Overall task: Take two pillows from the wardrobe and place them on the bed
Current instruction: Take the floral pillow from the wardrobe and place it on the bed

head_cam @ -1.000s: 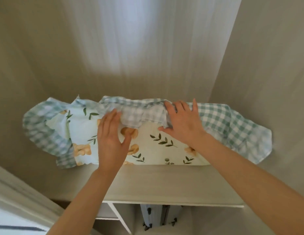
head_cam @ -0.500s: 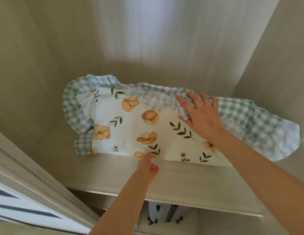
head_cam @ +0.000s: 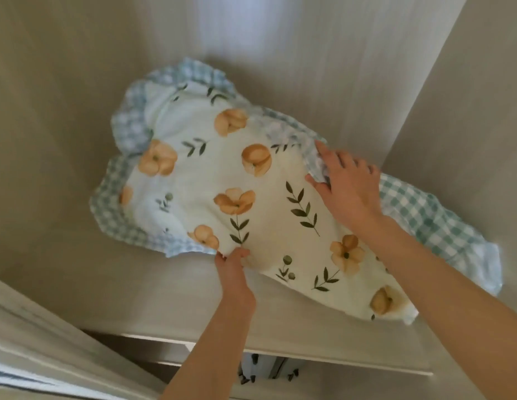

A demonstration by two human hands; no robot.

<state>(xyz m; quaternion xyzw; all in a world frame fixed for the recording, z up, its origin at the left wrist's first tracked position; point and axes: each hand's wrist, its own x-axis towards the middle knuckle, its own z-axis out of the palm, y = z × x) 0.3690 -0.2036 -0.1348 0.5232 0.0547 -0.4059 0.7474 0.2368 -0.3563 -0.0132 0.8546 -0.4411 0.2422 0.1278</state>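
Observation:
A white pillow (head_cam: 251,203) printed with orange flowers and green leaves, trimmed in a blue-green checked frill, lies on the top wardrobe shelf (head_cam: 153,307). It is tilted, its left end raised toward the back wall. My left hand (head_cam: 232,265) pinches the pillow's lower front edge. My right hand (head_cam: 345,186) rests on top, fingers curled over the frill at the pillow's upper edge. More checked fabric (head_cam: 442,226) spreads to the right behind my right forearm; whether it belongs to a second pillow I cannot tell.
Beige wardrobe walls close in at the back, left and right (head_cam: 468,111). The shelf's front edge (head_cam: 309,359) runs below the pillow, with dark patterned fabric (head_cam: 266,370) hanging underneath. A pale door frame (head_cam: 35,342) sits at the lower left.
My left hand went from lying on the pillow to pinching its lower front edge. The pillow has lifted and turned, showing more of its flowered face.

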